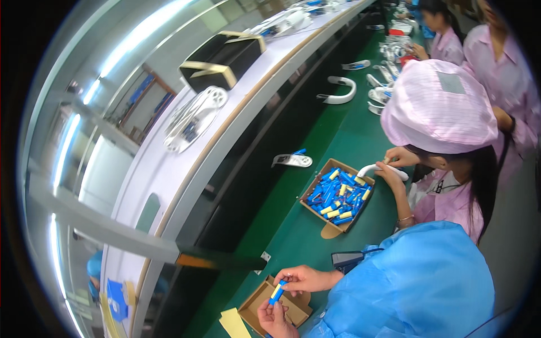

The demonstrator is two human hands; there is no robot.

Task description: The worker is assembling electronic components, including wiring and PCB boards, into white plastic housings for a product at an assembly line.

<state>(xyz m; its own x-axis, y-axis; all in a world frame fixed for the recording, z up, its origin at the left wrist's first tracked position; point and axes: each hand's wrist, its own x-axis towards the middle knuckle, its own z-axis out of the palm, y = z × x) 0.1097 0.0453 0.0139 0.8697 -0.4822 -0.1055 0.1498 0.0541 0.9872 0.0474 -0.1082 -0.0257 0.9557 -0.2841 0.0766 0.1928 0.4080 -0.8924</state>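
Observation:
Between my two hands is a blue cylindrical battery (278,293) with a pale yellow strip along its side. My right hand (304,279) pinches its upper end with thumb and fingers. The fingers of my left hand (273,319) close on the lower end. Below the hands stands an open cardboard box (256,297), partly hidden by them. Pale yellow sheets (234,323) lie beside the box. My right arm is in a blue sleeve (417,276).
Farther along the green bench (298,242), a cardboard tray (328,230) holds many blue batteries with yellow strips. A co-worker in a pink cap (442,107) handles a white curved part (369,169). White housings (293,160) lie beyond. A raised shelf (225,121) runs along the left.

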